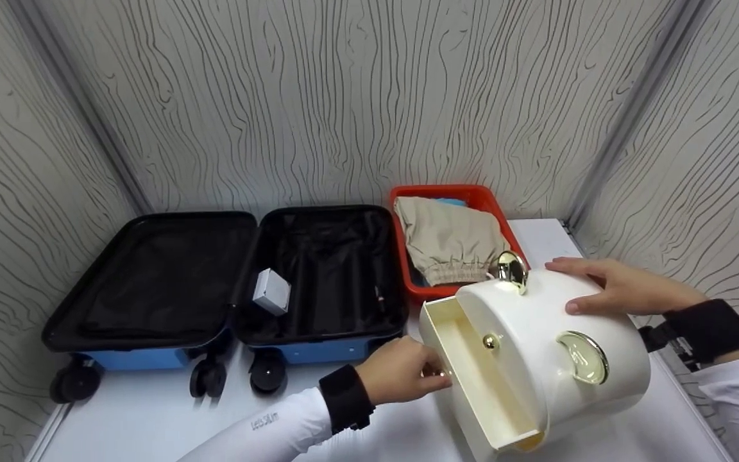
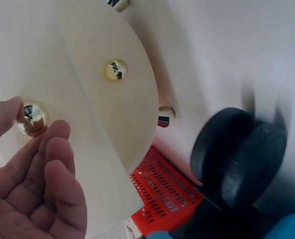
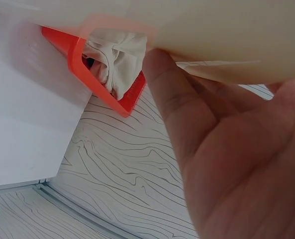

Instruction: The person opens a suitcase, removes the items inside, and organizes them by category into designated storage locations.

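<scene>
A white rounded storage case (image 1: 510, 308) with gold-coloured fittings stands tilted at the front right. Its drawer (image 1: 491, 385) is pulled partly out, with a bare cream inside. My left hand (image 1: 401, 372) pinches the shiny gold knob (image 2: 34, 118) on the drawer front between thumb and fingers. Another gold knob (image 1: 490, 341) sits on the case face beside the drawer. On the case's far side rests my right hand (image 1: 620, 285), its fingers spread along the curved white surface. A crescent-shaped recess (image 1: 587, 359) shows on the side nearer me.
An open suitcase (image 1: 151, 276) with black lining lies at the left, black wheels (image 1: 269, 372) toward me. A small white box (image 1: 272, 292) sits inside its right half. Behind the case, a red basket (image 1: 411, 289) holds folded beige clothing (image 1: 446, 237). Wood-patterned walls enclose the white table.
</scene>
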The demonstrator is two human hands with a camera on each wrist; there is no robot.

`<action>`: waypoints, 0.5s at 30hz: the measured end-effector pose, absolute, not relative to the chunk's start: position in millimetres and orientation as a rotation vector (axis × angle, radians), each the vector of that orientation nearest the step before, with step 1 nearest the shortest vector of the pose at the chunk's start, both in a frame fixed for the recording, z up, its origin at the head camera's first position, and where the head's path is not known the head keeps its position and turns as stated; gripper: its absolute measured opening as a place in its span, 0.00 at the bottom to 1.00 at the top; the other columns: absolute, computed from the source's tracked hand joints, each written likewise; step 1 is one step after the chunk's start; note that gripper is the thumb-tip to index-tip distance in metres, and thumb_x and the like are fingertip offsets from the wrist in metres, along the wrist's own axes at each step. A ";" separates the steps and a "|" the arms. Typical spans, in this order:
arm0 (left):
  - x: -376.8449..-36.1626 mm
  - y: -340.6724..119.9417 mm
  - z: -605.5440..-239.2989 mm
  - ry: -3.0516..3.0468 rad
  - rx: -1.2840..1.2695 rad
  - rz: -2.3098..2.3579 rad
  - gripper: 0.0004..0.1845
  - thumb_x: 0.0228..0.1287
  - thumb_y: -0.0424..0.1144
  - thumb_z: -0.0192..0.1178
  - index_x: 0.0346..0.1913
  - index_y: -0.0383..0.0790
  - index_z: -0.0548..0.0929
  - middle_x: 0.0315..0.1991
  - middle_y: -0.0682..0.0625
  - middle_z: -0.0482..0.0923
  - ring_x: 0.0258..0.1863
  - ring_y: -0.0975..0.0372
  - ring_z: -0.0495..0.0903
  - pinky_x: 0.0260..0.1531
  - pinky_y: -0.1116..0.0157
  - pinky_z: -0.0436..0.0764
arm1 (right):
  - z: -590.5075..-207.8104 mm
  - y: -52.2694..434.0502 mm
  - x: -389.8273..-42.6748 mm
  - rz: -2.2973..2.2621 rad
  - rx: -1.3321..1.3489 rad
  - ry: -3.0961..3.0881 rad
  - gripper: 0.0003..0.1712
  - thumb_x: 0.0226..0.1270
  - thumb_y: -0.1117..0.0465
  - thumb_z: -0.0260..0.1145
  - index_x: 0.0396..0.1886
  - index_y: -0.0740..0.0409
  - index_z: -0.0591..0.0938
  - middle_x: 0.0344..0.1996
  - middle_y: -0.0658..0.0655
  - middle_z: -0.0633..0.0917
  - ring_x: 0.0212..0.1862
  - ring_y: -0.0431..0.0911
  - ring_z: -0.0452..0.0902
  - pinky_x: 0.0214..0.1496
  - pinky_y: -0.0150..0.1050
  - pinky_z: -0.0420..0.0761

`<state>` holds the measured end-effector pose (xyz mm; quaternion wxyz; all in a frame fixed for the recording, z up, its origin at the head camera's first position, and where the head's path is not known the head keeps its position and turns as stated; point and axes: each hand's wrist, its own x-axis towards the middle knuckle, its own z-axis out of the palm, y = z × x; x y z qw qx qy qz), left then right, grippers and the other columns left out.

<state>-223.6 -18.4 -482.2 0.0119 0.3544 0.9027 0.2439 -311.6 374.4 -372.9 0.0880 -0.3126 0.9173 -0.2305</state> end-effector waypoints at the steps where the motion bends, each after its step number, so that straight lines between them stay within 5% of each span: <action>1: -223.0 -20.2 -482.0 2.812 1.106 0.759 0.12 0.72 0.51 0.72 0.34 0.50 0.95 0.28 0.62 0.91 0.26 0.79 0.77 0.31 0.81 0.73 | -373.1 374.6 -312.2 -0.687 -0.936 2.728 0.40 0.67 0.56 0.80 0.75 0.62 0.78 0.75 0.72 0.77 0.74 0.76 0.70 0.66 0.22 0.68; 8: -219.2 -27.2 -482.8 2.811 1.086 0.755 0.11 0.72 0.52 0.72 0.36 0.50 0.95 0.30 0.62 0.92 0.27 0.81 0.77 0.32 0.82 0.73 | -373.3 375.3 -312.5 -0.677 -0.946 2.744 0.39 0.67 0.56 0.81 0.75 0.60 0.79 0.74 0.70 0.78 0.74 0.73 0.71 0.68 0.20 0.65; 13: -219.9 -28.8 -483.0 2.814 1.119 0.729 0.12 0.71 0.54 0.72 0.35 0.51 0.95 0.29 0.63 0.91 0.25 0.82 0.74 0.31 0.82 0.72 | -373.0 376.3 -310.0 -0.696 -0.907 2.754 0.38 0.68 0.53 0.80 0.76 0.55 0.79 0.74 0.66 0.79 0.75 0.41 0.72 0.66 0.17 0.63; 15: -221.9 -30.9 -480.8 2.804 1.160 0.710 0.13 0.71 0.55 0.72 0.35 0.51 0.94 0.29 0.62 0.91 0.25 0.81 0.74 0.31 0.82 0.72 | -372.7 376.3 -309.9 -0.698 -0.919 2.754 0.38 0.68 0.53 0.80 0.76 0.55 0.79 0.74 0.66 0.79 0.74 0.37 0.71 0.66 0.17 0.65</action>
